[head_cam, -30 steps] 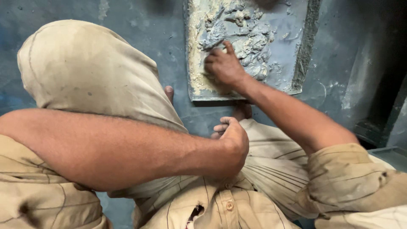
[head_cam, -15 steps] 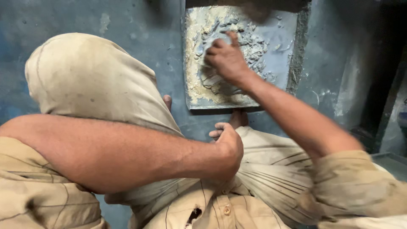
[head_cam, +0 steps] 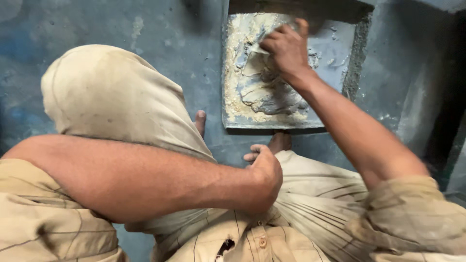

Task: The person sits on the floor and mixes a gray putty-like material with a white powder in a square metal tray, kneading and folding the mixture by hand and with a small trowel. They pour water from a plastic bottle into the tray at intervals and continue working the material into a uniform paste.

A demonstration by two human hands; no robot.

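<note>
pressing wet grey clay [head_cam: 269, 92] in metal tray [head_cam: 347, 46], right hand [head_cam: 286, 48].

The raised left knee [head_cam: 116, 102] blocks the left; the floor [head_cam: 97, 29] beyond it lies open. At the tray [head_cam: 335, 48], the far wall and right rim hem in the wet clay [head_cam: 267, 87]; its bare far-right corner is free.

The floor [head_cam: 121, 29] is bare cement, blue-grey, worn and blotched with paler scuffs and a few chalky specks. To the right of the grip it rises into a smooth grey wall [head_cam: 412, 92], beyond which a dark vertical gap [head_cam: 449, 97] stands in shadow. Light is dim and even, brighter at left.
</note>
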